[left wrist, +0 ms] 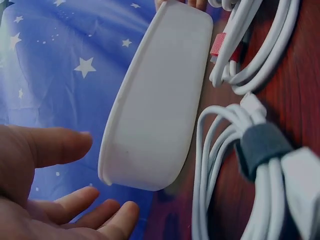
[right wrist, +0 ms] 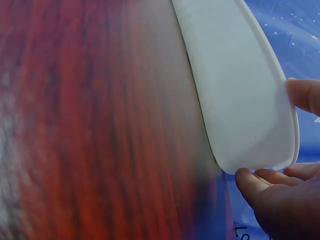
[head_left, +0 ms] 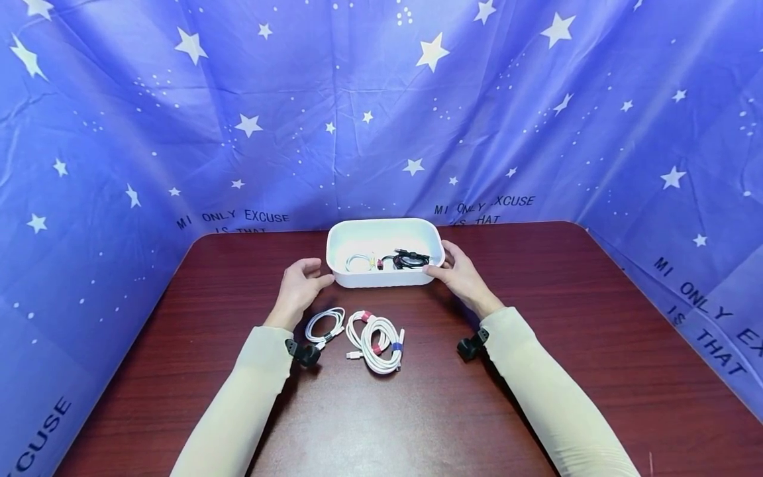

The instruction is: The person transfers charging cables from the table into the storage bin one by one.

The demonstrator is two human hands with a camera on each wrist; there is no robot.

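A white box stands near the far edge of the table. It holds a black cable bundle and a thin white cable. My right hand grips its right end; in the right wrist view the thumb lies on the rim and the fingertips touch the end wall. Beside the left end is my left hand, fingers spread and slightly bent. The left wrist view shows a gap between this hand and the box.
In front of the box lie a thin white cable coil with a dark strap and thicker white cables with red and blue straps. The dark red table meets a blue star-patterned curtain behind the box.
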